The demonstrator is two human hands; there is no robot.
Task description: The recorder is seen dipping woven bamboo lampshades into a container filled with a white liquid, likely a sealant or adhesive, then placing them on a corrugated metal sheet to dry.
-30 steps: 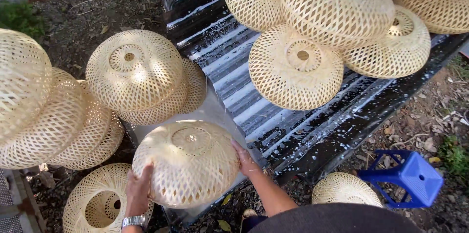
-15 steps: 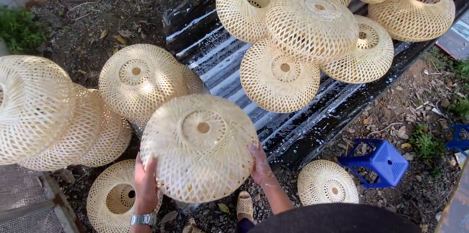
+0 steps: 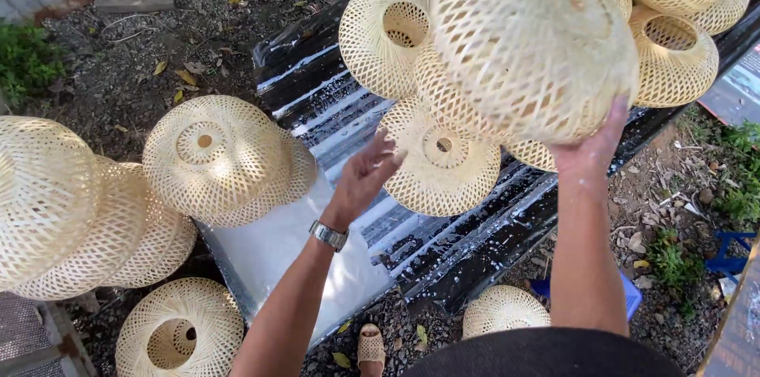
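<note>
Lifted shade: we see the woven bamboo lampshade (image 3: pixel 532 41) raised high, up over the dark corrugated sheet (image 3: pixel 475 254) and in front of the shades piled there. A second ago it sat low before us, just above the white sheet.

Right hand: our right hand (image 3: pixel 592 154) bears the shade from beneath, fingers spread and pressed up against its lower rim, grasping it alone.

Left hand: our left hand (image 3: pixel 366 175) has let go; the fingers are released and loosely fanned in the air, touching nothing, just beside a flat shade (image 3: pixel 440 159) lying on the corrugated sheet. Half a second ago both hands were cupping the shade's sides.

What that shift tells us: we judge the shade has passed from a two-handed carry to a one-handed lift toward the pile, with the left hand free.

Pile on the sheet: several more rounded shades (image 3: pixel 673 53) lean on one another along the upper part of the corrugated sheet, touching.

Left stack: more domed shades (image 3: pixel 214 157) overlap on the ground at our left, beside the white sheet (image 3: pixel 277 254).

Ground: an open shade (image 3: pixel 178 337) lies below that stack, a small one (image 3: pixel 505 312) near our body, and a blue stool (image 3: pixel 629 298) is half hidden behind the right arm.
</note>
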